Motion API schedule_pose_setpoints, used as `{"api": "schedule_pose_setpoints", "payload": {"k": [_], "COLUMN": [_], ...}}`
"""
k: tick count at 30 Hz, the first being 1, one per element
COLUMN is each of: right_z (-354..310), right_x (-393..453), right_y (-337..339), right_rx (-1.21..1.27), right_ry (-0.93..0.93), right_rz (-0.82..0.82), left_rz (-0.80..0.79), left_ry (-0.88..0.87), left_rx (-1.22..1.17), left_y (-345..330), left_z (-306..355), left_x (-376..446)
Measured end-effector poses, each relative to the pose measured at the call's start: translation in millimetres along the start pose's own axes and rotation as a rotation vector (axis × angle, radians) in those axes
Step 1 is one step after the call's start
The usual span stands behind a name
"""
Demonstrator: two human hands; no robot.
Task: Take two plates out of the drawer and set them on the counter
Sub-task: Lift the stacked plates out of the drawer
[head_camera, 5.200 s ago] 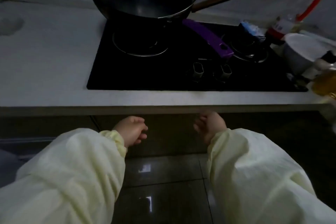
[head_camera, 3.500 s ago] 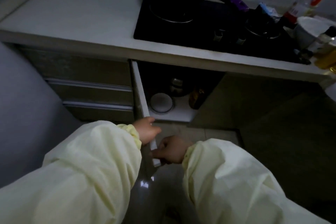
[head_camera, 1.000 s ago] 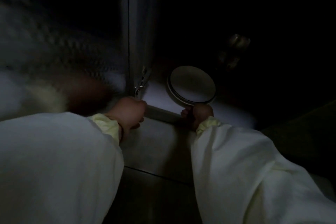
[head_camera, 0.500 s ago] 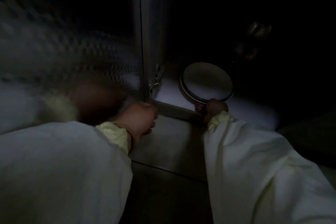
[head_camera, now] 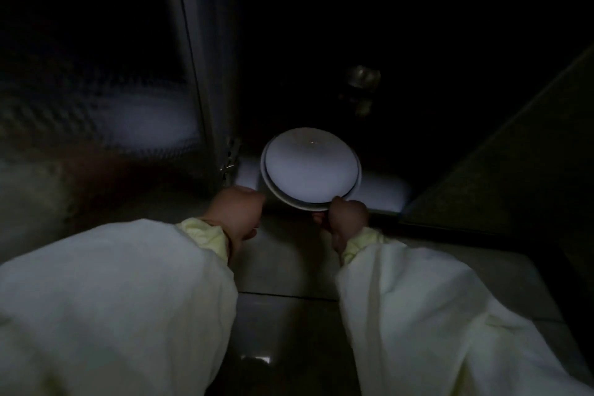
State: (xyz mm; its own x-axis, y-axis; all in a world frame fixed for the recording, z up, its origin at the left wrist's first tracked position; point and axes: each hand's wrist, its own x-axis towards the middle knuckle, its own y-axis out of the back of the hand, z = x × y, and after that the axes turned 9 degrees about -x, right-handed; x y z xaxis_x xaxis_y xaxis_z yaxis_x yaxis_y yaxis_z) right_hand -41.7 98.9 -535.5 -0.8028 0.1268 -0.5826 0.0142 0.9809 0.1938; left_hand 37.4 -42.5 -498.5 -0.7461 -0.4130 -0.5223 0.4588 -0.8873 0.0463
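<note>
Lighting is very poor; most of the cabinet interior is black. Two white plates (head_camera: 310,167) sit stacked, the upper one slightly offset on the lower, just inside the open compartment, over its pale floor panel (head_camera: 382,193). The stack lies at centre frame, tilted toward the camera.

The right hand (head_camera: 348,219), at 5 o'clock from the stack, grasps the near rim of the plates, thumb on top and fingers curled underneath.

The left hand (head_camera: 238,212), at 8 o'clock from the stack, is clenched into a loose fist at the compartment's front edge, next to the plates; whether it touches them cannot be told.

A metal hinge (head_camera: 229,159) is fixed on the vertical panel at 9 o'clock from the plates. A dim jar-like object (head_camera: 361,80) stands at 1 o'clock, further in. Both forearms wear pale yellow sleeves (head_camera: 434,315). Tiled floor (head_camera: 289,267) lies below.
</note>
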Motion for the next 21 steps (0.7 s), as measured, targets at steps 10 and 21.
{"api": "schedule_pose_setpoints", "payload": {"k": [10,21], "right_z": [-94.1,-248.0], "right_x": [-181.9,-376.9], "right_y": [87.8,171.6], "right_rx": [-0.066,-0.195], "right_ry": [-0.040,-0.027], "right_rz": [-0.010,-0.102], "left_rz": [0.039,0.081], "left_ry": [0.059,0.023], "left_rx": [0.084,0.338], "left_y": [4.2,42.6], "left_z": [134.1,301.9], "left_x": [-146.2,-314.7]}}
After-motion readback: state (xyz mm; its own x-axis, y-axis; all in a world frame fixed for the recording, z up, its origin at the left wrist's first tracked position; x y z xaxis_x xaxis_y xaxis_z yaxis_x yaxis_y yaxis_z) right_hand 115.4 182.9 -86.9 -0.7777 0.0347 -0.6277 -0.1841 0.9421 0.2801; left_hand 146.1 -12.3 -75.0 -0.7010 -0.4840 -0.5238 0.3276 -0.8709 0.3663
